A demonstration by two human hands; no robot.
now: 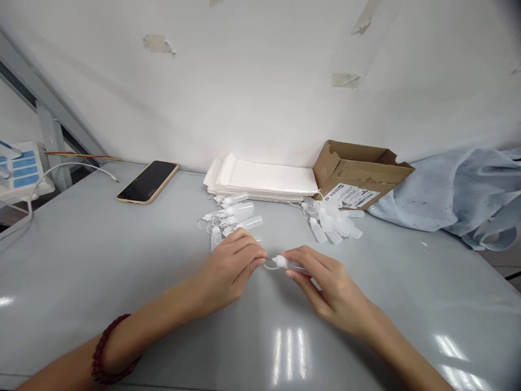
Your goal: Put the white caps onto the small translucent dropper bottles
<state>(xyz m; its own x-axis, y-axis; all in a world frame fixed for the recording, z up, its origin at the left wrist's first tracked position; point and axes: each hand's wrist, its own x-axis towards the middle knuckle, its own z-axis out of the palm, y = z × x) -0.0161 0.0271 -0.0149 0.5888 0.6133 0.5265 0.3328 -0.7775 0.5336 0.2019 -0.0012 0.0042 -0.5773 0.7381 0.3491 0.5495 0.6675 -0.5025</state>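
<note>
My right hand point(321, 279) grips a small clear plastic bottle point(293, 265) with a white cap, held just above the grey table point(122, 271). My left hand point(230, 266) pinches a thin ring or loop point(269, 264) at the bottle's cap end; its fingers are closed. A red bead bracelet sits on my left wrist. Just beyond my left hand lies a pile of several like bottles point(236, 214). A second pile of bottles point(331, 222) lies beyond my right hand.
A stack of white flat bags point(260, 179) lies against the wall. An open cardboard box point(358, 171) lies tipped at the right, next to a pale blue cloth point(459, 190). A phone point(147, 182) lies at the back left, near a cable and a device point(20, 171).
</note>
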